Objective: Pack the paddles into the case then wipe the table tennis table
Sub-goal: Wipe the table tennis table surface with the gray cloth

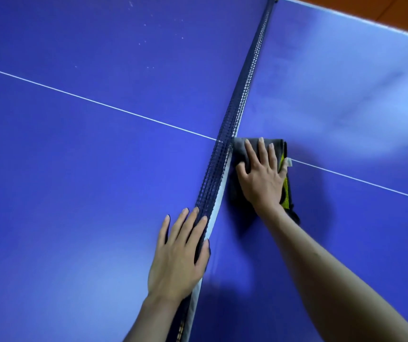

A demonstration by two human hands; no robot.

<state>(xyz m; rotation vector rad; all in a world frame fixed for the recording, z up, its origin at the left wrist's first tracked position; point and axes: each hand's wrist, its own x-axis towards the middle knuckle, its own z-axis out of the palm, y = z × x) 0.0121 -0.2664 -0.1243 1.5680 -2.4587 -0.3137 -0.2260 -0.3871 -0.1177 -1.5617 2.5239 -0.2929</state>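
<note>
The right hand (pixel 262 176) lies flat, fingers spread, pressing a folded grey cloth (pixel 241 149) with yellow-green trim onto the blue desk (pixel 99 169) just beside the net (pixel 225 154), where the white centre line (pixel 94 101) meets it. A small white tag (pixel 289 162) at the cloth's edge shows no readable writing. The left hand (pixel 178 255) rests open, its fingers touching the net. No paddles or case are in view.
</note>
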